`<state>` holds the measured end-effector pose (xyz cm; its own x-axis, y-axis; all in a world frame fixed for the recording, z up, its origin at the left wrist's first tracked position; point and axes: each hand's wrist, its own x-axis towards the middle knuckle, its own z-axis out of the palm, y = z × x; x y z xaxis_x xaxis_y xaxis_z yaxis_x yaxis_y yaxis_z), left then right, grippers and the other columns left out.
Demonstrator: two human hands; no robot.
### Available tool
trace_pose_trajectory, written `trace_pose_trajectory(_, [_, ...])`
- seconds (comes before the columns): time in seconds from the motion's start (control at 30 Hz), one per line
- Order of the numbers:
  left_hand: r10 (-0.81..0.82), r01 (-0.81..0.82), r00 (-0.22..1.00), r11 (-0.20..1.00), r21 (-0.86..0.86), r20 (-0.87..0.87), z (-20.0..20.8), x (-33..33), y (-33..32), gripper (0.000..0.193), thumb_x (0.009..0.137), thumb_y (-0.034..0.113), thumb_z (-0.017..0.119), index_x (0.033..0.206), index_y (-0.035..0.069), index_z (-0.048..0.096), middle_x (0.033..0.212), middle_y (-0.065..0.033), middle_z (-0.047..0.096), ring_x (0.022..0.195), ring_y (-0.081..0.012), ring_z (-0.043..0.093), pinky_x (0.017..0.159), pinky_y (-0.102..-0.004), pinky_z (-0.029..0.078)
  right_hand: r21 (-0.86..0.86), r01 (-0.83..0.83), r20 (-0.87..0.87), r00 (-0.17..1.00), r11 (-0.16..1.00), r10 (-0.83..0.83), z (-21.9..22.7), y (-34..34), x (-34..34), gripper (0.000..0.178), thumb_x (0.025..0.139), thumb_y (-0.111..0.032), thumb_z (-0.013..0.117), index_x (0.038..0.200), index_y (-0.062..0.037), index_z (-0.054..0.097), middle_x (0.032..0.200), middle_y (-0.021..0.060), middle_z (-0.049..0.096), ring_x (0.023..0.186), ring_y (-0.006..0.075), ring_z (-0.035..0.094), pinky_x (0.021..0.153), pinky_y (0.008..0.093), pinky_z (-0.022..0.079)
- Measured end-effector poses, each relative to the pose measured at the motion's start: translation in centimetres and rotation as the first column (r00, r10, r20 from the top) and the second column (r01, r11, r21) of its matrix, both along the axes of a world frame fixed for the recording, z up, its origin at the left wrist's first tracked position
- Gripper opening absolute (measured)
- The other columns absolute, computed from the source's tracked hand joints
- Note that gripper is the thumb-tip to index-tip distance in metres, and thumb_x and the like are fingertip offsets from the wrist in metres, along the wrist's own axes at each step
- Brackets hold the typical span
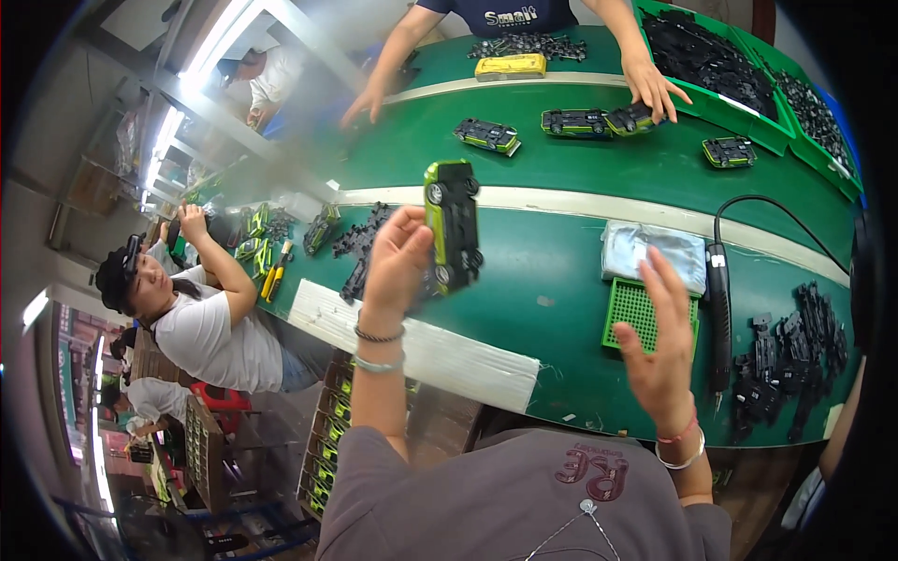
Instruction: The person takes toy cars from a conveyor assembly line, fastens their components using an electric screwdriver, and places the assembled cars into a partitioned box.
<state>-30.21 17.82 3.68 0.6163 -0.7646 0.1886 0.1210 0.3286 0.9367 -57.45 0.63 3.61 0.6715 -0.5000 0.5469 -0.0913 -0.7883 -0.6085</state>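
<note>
My left hand grips a green toy car by its side, raised above the bench with its black underside and wheels showing. Fingers spread, my right hand holds nothing and hovers in front of a small green mesh basket. A clear plastic packet lies against the basket's far side. Just right of that hand lies a black corded electric screwdriver. Black plastic parts are heaped at the right end of the bench.
A co-worker's hand touches toy cars on the far green belt. Green bins of black parts stand far right. Another person sits left, near yellow-handled tools. White foam board covers the near edge beside a box of cars.
</note>
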Motion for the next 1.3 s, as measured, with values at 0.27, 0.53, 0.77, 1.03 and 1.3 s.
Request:
trace_pose_trajectory(0.27, [0.157, -0.195, 0.927, 0.977, -0.082, -0.342, -4.1, -6.0, 4.0, 0.017, 0.093, 0.013, 0.050, 0.105, 0.001, 0.050, 0.095, -0.0045, 0.057, 0.085, -0.0106, 0.057, 0.074, -0.0256, 0.049, -0.061, -0.211, -0.105, 0.973, 0.975, 0.204, -1.0, 2.9, 1.7, 0.045, 0.082, -0.028, 0.063, 0.118, -0.0024, 0.055, 0.133, 0.0209, 0.041, 0.125, 0.0359, 0.038, 0.101, 0.0423, 0.031])
trace_pose_trajectory(0.53, [0.889, -0.872, 0.408, 0.447, 0.201, -0.207, -10.6, -8.3, 22.6, 0.027, 0.084, 0.027, 0.065, 0.095, 0.005, 0.056, 0.078, 0.0000, 0.058, 0.065, -0.0086, 0.055, 0.054, -0.0228, 0.045, -0.002, -0.029, -0.110, 0.994, 1.000, 0.029, -4.7, -2.8, -4.2, 0.035, 0.095, -0.016, 0.044, 0.123, 0.0047, 0.048, 0.129, 0.0168, 0.047, 0.119, 0.0254, 0.045, 0.101, 0.0349, 0.034])
trace_pose_trajectory(0.77, [0.836, -0.646, -0.247, -0.518, 0.560, 0.489, -22.4, -21.4, 44.4, 0.044, 0.078, 0.033, 0.070, 0.100, -0.002, 0.055, 0.083, -0.0085, 0.063, 0.069, -0.0186, 0.061, 0.057, -0.0312, 0.049, -0.214, -0.082, -0.058, 0.996, 0.973, 0.071, -3.1, -2.5, -3.9, 0.038, 0.089, -0.031, 0.056, 0.104, 0.0028, 0.062, 0.099, 0.0200, 0.062, 0.093, 0.0299, 0.060, 0.083, 0.0391, 0.048])
trace_pose_trajectory(1.03, [0.391, 0.141, 0.102, -0.916, 0.376, 0.915, -22.2, -38.0, 48.6, 0.036, 0.076, 0.024, 0.069, 0.102, 0.003, 0.054, 0.102, -0.0192, 0.060, 0.095, -0.0353, 0.058, 0.077, -0.0460, 0.048, -0.264, -0.082, -0.054, 0.996, 0.961, 0.070, -4.8, -8.3, -4.0, 0.039, 0.090, -0.034, 0.054, 0.103, 0.0021, 0.062, 0.100, 0.0194, 0.062, 0.092, 0.0317, 0.059, 0.081, 0.0394, 0.049])
trace_pose_trajectory(1.3, [0.605, 0.327, 0.196, -0.782, 0.530, 0.772, -27.3, -43.3, 51.5, 0.033, 0.078, 0.014, 0.064, 0.108, 0.005, 0.053, 0.103, -0.0186, 0.061, 0.096, -0.0356, 0.058, 0.078, -0.0444, 0.049, -0.268, -0.031, -0.127, 0.992, 0.963, -0.004, -2.8, -3.6, -3.6, 0.028, 0.087, -0.024, 0.060, 0.102, -0.0004, 0.063, 0.105, 0.0180, 0.061, 0.096, 0.0308, 0.058, 0.085, 0.0389, 0.047])
